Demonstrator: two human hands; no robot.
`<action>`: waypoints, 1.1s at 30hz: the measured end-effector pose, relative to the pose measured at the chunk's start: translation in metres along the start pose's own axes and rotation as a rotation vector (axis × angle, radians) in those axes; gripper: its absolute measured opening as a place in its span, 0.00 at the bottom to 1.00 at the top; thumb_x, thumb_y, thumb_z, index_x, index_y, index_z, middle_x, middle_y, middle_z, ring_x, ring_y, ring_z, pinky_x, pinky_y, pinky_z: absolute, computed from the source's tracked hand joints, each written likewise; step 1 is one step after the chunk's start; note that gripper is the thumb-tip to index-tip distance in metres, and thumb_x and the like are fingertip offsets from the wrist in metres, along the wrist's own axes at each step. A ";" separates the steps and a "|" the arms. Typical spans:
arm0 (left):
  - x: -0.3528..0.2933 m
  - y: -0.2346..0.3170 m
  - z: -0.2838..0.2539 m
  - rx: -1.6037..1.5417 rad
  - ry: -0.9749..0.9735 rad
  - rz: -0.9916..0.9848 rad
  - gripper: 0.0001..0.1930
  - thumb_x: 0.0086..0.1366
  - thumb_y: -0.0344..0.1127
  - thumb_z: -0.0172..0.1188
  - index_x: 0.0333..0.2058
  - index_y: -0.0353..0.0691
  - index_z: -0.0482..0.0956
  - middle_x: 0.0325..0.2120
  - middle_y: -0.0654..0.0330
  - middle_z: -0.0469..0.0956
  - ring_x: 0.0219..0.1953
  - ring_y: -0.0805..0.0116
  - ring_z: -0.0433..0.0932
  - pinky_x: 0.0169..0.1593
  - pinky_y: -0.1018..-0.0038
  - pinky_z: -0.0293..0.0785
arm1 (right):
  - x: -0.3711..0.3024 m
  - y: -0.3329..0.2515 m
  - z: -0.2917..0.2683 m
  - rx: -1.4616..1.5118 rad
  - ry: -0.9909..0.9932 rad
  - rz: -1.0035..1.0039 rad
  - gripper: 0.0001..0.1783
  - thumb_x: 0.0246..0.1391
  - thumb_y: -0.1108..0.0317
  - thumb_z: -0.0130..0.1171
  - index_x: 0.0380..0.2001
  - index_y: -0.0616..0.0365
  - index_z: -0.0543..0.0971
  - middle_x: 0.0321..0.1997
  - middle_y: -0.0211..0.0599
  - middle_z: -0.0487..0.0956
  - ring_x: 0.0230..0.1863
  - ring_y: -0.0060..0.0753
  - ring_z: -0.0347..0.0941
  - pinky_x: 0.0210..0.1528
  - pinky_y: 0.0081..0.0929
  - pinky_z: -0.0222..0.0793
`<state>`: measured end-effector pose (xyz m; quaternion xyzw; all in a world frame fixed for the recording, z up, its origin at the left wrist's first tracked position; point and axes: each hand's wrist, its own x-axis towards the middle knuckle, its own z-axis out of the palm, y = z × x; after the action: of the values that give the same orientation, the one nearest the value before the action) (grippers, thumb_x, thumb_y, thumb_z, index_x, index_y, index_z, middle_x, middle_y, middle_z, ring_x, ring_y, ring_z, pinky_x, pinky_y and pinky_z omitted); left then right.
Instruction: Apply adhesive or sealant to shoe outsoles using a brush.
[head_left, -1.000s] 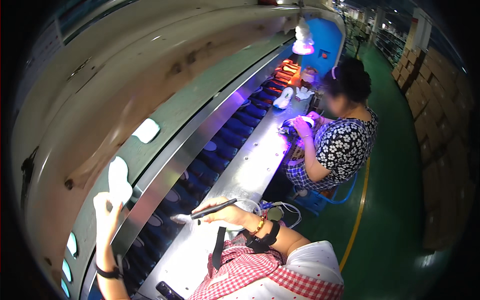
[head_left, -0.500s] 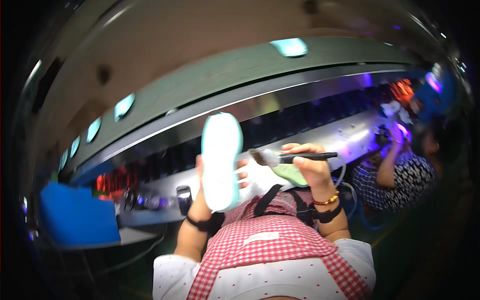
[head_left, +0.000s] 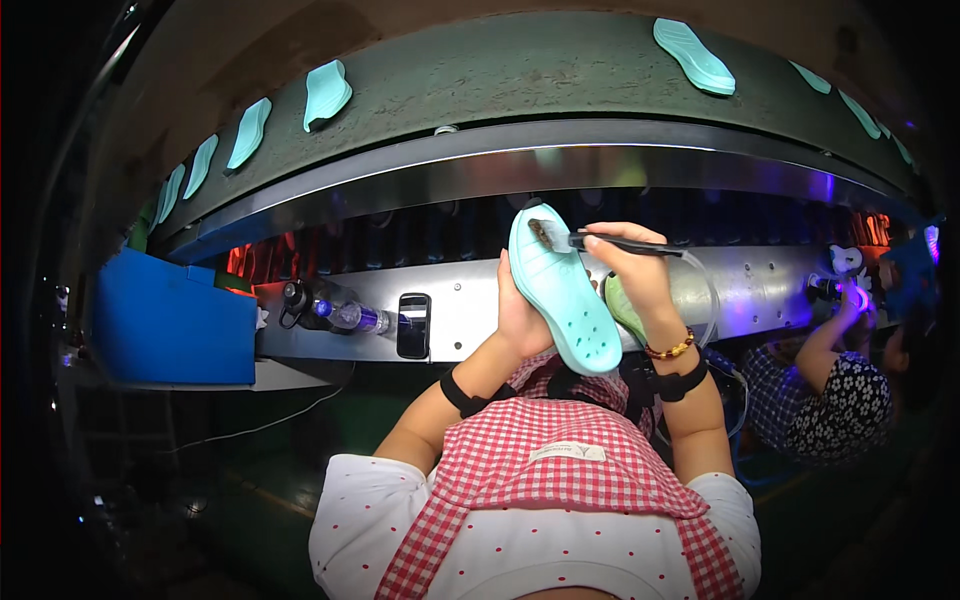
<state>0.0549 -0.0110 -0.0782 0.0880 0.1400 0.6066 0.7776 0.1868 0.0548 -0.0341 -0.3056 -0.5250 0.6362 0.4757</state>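
Note:
My left hand (head_left: 522, 318) is closed around the side of a turquoise shoe sole (head_left: 572, 290), which slants with its upper end leaning left. Several small holes show near the sole's lower end. In my right hand (head_left: 642, 268) is a brush (head_left: 615, 243) with a slim black handle, gripped between thumb and fingers. Its dark bristles lie against the upper part of the sole, and a clear tube runs from the handle's back end. Partly hidden behind the sole and my right hand is a green sole (head_left: 622, 305).
Several turquoise soles (head_left: 327, 92) lie along the dark green belt (head_left: 500, 80) beyond a metal rail (head_left: 470, 152). A phone (head_left: 413, 325), a clear bottle (head_left: 357, 317) and a dark bottle (head_left: 298, 300) rest on the metal bench (head_left: 458, 290). A blue box (head_left: 175, 318) stands left; another person (head_left: 835, 385) works at right.
The sole has turned from nearly upright to a leftward slant. The brush, apart from the sole before, now touches its upper part. The soles on the belt have shifted in view.

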 end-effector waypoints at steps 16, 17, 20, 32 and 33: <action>-0.005 0.010 0.019 0.058 -0.015 0.032 0.41 0.55 0.71 0.26 0.49 0.40 0.65 0.39 0.49 0.72 0.39 0.56 0.73 0.45 0.60 0.70 | -0.014 -0.043 -0.001 -0.178 -0.233 -0.028 0.09 0.43 0.74 0.59 0.31 0.64 0.78 0.27 0.35 0.78 0.28 0.18 0.72 0.32 0.16 0.68; -0.004 0.011 0.027 -0.122 0.022 0.040 0.41 0.55 0.71 0.26 0.49 0.40 0.64 0.40 0.50 0.71 0.41 0.55 0.72 0.46 0.61 0.69 | -0.018 -0.042 0.003 -0.263 -0.283 -0.066 0.10 0.42 0.74 0.60 0.31 0.64 0.78 0.27 0.34 0.78 0.29 0.18 0.72 0.31 0.15 0.67; -0.006 0.018 0.023 0.020 -0.143 0.075 0.41 0.55 0.70 0.26 0.50 0.40 0.64 0.41 0.50 0.71 0.42 0.56 0.72 0.48 0.62 0.68 | -0.028 -0.043 0.001 -0.299 -0.531 -0.287 0.10 0.39 0.74 0.63 0.30 0.62 0.79 0.27 0.35 0.78 0.30 0.20 0.72 0.32 0.15 0.67; 0.004 0.036 0.052 0.195 -0.164 0.511 0.50 0.47 0.78 0.20 0.43 0.34 0.66 0.31 0.47 0.71 0.29 0.58 0.72 0.33 0.65 0.70 | -0.026 -0.063 -0.016 -0.420 -0.384 -0.510 0.11 0.34 0.79 0.62 0.27 0.61 0.79 0.31 0.40 0.79 0.38 0.35 0.75 0.42 0.28 0.69; 0.005 0.038 0.058 0.260 -0.073 0.575 0.49 0.47 0.78 0.20 0.42 0.34 0.66 0.30 0.47 0.70 0.27 0.58 0.71 0.31 0.66 0.70 | -0.024 -0.059 -0.017 -0.424 -0.422 -0.449 0.11 0.34 0.79 0.62 0.27 0.61 0.79 0.31 0.40 0.79 0.38 0.36 0.74 0.42 0.29 0.69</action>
<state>0.0400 0.0053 -0.0120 0.2442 0.1577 0.7752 0.5609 0.2273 0.0393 0.0157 -0.1368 -0.7855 0.4422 0.4108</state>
